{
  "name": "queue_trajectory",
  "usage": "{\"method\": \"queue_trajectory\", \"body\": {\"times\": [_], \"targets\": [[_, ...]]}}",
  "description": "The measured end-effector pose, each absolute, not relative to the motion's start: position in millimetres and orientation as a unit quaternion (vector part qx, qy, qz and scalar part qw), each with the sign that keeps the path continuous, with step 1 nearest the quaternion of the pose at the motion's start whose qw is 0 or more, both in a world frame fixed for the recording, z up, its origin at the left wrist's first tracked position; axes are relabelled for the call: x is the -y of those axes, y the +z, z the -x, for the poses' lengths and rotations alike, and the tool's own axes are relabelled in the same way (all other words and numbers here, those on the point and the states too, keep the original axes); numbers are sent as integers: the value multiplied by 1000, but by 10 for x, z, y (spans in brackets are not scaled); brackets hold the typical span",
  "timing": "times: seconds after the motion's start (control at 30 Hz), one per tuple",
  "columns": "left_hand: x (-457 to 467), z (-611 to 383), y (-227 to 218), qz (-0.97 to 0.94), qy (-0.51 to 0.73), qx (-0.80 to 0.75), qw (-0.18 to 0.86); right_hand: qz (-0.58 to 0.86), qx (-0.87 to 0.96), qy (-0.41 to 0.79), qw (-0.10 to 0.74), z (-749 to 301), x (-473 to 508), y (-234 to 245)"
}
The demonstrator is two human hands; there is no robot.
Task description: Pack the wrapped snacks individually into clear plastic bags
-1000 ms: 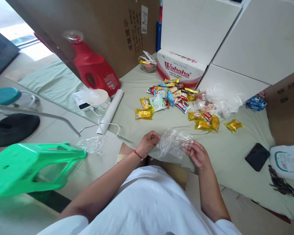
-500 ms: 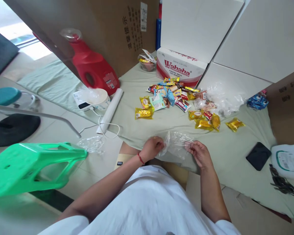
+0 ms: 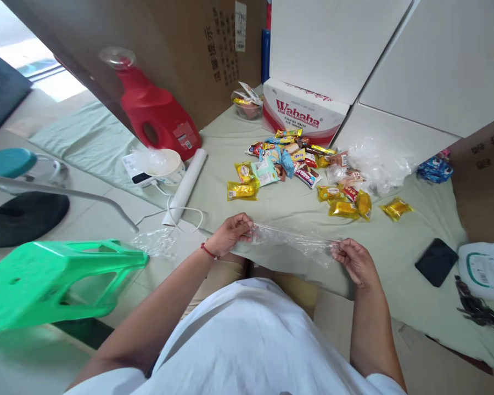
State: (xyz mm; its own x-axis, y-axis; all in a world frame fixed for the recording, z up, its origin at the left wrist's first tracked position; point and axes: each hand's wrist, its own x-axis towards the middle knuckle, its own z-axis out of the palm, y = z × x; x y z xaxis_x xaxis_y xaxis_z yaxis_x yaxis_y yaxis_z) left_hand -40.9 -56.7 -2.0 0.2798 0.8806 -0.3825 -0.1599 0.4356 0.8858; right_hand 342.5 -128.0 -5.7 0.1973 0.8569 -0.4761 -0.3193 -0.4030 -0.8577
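A thin, clear plastic cover [image 3: 294, 240] is stretched between my two hands above the front edge of the cloth-covered surface, its upper edge pulled taut. My left hand [image 3: 234, 229], with a red cord on the wrist, pinches one end. The other end is pinched in the fingers of my right hand [image 3: 354, 259]. Beyond them lies a pile of wrapped snacks [image 3: 286, 159] in mixed colours. Yellow-wrapped snacks [image 3: 342, 208] lie nearer my right hand, and another yellow packet [image 3: 242, 190] is beyond my left.
Crumpled clear plastic [image 3: 381, 167] lies right of the snacks. Behind stands a Wahaha box [image 3: 304, 109]. At left are a red jug [image 3: 160, 112], a white roll [image 3: 185, 186], a white cup [image 3: 170, 167] and a green stool [image 3: 66, 280]. A black wallet-like item [image 3: 436, 262] lies right.
My hands have moved apart, the left one leftward and slightly up, the right one a little rightward. The bunched clear plastic cover is now stretched out long between them.
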Motion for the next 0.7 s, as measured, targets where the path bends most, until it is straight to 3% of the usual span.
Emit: {"method": "queue_trajectory", "body": {"times": [0.33, 0.5, 0.7], "targets": [[467, 357, 33, -340, 317, -561, 685, 673, 295, 506, 453, -3572, 1218, -133], [530, 160, -14, -427, 279, -570, 644, 688, 313, 496, 427, -3590, 1254, -115], [442, 268, -18, -386, 297, -538, 688, 686, 322, 495, 424, -3782, 1350, -53]]}}
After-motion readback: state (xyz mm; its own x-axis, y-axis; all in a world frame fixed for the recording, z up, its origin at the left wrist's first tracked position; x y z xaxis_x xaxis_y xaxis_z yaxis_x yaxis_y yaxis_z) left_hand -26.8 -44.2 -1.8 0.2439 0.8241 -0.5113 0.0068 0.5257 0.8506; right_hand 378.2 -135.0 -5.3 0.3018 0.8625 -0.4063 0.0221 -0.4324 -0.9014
